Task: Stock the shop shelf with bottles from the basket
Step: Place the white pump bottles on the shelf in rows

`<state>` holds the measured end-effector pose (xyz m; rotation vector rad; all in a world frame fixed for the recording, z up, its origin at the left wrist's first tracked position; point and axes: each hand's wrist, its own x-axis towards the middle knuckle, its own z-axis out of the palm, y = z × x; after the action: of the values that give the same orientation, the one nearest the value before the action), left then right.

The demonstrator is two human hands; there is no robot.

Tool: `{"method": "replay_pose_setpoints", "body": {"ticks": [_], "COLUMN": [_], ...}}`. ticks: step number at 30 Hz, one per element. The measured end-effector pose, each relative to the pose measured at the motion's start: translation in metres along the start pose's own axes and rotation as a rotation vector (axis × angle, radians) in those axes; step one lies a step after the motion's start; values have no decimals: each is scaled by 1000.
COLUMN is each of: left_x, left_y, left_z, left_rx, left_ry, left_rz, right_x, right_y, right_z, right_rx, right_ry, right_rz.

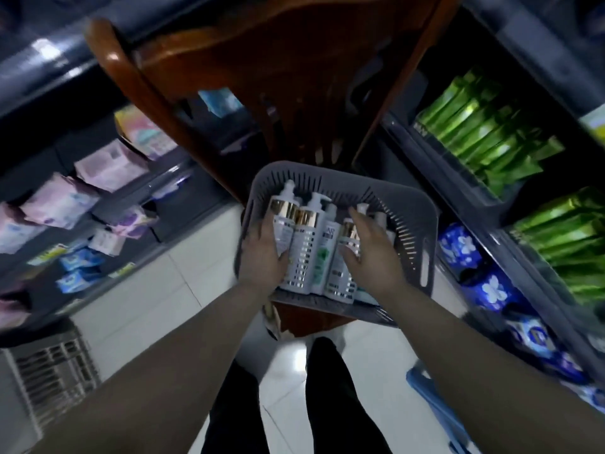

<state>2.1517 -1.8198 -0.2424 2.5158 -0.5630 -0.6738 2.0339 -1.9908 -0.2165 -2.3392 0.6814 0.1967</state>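
Head view — down onto basket (410, 224)

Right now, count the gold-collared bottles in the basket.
3: leftmost bottle under the left hand, second bottle beside it, third bottle under the right hand. More may be hidden beneath that hand.

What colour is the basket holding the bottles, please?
The basket is grey; head view.

Matt grey plastic basket (409, 208), smooth white plastic bottles (302, 257) flashing shiny gold metallic collars (306, 219), the brown chair (262, 60) gleaming like varnished wood, glossy white floor tiles (183, 290), shiny green foil-look packs (484, 132).
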Motion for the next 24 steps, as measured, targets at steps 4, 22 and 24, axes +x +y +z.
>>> {"method": "replay_pose_setpoints", "body": {"ticks": [4,22,24], "left_x": [15,43,44], "left_y": [-15,-34,-35], "left_z": [30,57,59], "left_rx": [-8,8,-87], "left_ry": [-40,-146,-174], "left_rz": [-107,-294,-348], "right_x": [25,74,70], "right_y": [12,11,14], "right_z": [48,132,130], "right_rx": [54,593,630], "right_ry": [-71,-74,-53], "right_rz": [43,549,551]}}
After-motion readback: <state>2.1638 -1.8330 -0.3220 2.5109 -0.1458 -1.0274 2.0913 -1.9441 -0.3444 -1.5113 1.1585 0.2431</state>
